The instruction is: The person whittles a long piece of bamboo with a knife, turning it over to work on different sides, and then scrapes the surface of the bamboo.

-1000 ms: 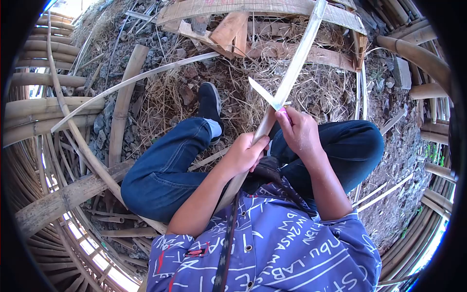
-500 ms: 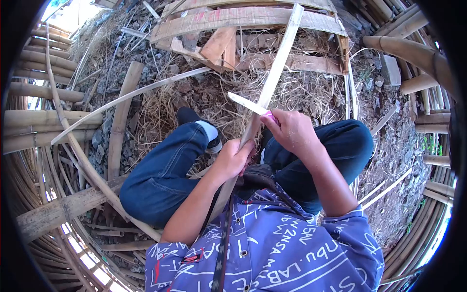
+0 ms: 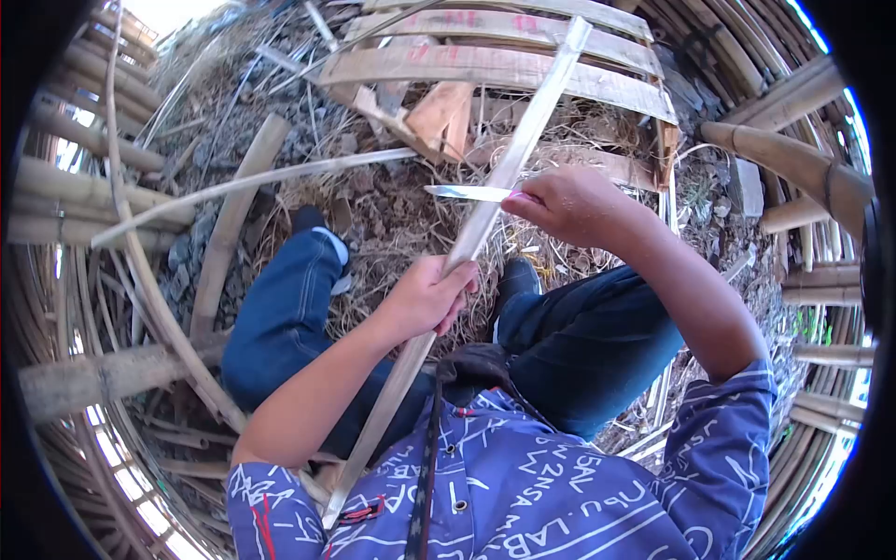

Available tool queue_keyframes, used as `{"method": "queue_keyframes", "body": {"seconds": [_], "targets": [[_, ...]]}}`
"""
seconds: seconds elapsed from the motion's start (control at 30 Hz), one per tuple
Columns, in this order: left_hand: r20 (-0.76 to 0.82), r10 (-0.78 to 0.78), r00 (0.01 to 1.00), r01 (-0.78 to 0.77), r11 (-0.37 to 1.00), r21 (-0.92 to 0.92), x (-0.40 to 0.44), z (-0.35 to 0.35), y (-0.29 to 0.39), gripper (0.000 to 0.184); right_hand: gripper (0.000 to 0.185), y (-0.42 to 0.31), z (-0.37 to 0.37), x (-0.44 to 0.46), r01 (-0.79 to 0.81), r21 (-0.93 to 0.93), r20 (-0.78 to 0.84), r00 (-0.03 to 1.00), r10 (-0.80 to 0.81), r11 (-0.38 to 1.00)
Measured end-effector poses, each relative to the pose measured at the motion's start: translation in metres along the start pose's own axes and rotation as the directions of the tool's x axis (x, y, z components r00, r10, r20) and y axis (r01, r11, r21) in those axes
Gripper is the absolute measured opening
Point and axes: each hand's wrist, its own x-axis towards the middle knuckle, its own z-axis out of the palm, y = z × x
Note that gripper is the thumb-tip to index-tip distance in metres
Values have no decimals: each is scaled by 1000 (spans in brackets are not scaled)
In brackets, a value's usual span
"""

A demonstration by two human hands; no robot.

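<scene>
A long pale bamboo strip (image 3: pixel 529 121) runs slantwise from beside my shirt up over the wooden pallet. My left hand (image 3: pixel 429 297) is wrapped round it near the middle, fingers closed. Above that, my right hand (image 3: pixel 571 207) grips a knife (image 3: pixel 467 192) by its handle, of which only a bit of pink shows. The blade points left and lies across the strip, its tip past the strip's left edge. Most of the handle is hidden in my fingers.
A slatted wooden pallet (image 3: pixel 504 65) lies on the straw-strewn ground ahead. A thin curved strip (image 3: pixel 252 180) and a bamboo pole (image 3: pixel 233 224) are to the left. Bamboo walls stand on both sides, with a thick pole (image 3: pixel 784 154) jutting in at right.
My right hand has moved slightly up and right with its elbow swung outward, and the blade lies more level. The strip's lower end now shows further down; my legs have spread.
</scene>
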Motion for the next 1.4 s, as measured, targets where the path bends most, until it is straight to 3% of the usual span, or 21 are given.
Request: {"method": "queue_keyframes", "body": {"seconds": [0.1, 0.17, 0.27, 0.4, 0.43, 0.5, 0.53, 0.7, 0.8, 0.83, 0.9, 1.0, 1.03, 1.1, 1.2, 1.23, 1.3, 1.4], "targets": [[37, -47, 998, 50, 994, -96, 1, -7, 8, 29, 52, 0, -8, 13, -48, -32, 81, 995, 51, 998], [32, -78, 996, 81, 991, -109, -2, -11, 18, 27, 52, 6, -8, 21, 6, -34, 63, 998, -4, 999], [41, -168, 985, 171, 982, -80, -3, -27, 30, 29, 48, 9, -18, 33, -13, 12, 42, 999, 12, 1000], [45, -169, 985, 170, 985, -32, 17, -45, 26, 32, 44, 9, -12, 41, -78, -44, 47, 996, 80, 996], [48, -165, 985, 167, 986, -21, 21, -46, 26, 32, 44, 12, -4, 42, -122, 48, 96, 989, 117, 991], [52, -171, 984, 174, 982, -74, 29, -42, 25, 34, 43, 17, 22, 42, -39, 202, 8, 999, 39, 979], [54, -138, 989, 142, 986, -82, 31, -40, 24, 34, 40, 19, 28, 43, 29, 214, -43, 999, -20, 976], [52, -123, 991, 129, 979, -157, 38, -42, 13, 34, 38, 28, 29, 59, 29, 208, -6, 1000, -28, 978], [68, -55, 996, 64, 989, -137, 39, -41, 10, 34, 37, 59, 43, 68, -30, 103, -181, 982, 48, 994], [73, -54, 996, 64, 988, -139, 38, -40, 10, 34, 41, 61, 36, 70, -175, 114, -306, 930, 202, 978], [52, -64, 997, 71, 986, -151, 36, -37, 13, 34, 44, 89, 23, 71, -190, 130, -374, 900, 225, 973], [75, -47, 996, 60, 981, -185, 39, -35, 2, 35, 45, 87, 21, 61, -261, 203, -280, 908, 311, 944], [78, -43, 996, 57, 981, -185, 40, -35, 2, 35, 44, 71, 21, 56, -247, 244, -218, 928, 301, 938], [94, -65, 993, 84, 974, -211, 40, -35, 3, 35, 39, 49, 25, 53, -61, 116, -163, 983, 80, 991], [68, -88, 994, 100, 976, -193, 37, -35, 9, 34, 35, 30, 29, 60, 80, 100, -90, 993, -71, 992], [66, -87, 994, 99, 976, -194, 36, -36, 9, 34, 35, 35, 31, 62, 82, 99, -89, 993, -73, 992], [72, -76, 994, 90, 974, -207, 36, -38, 7, 34, 34, 51, 31, 72, 46, 85, -238, 971, -24, 995], [67, -63, 996, 75, 979, -189, 35, -38, 4, 34, 37, 56, 26, 69, -43, 108, -231, 971, 67, 993]]}}
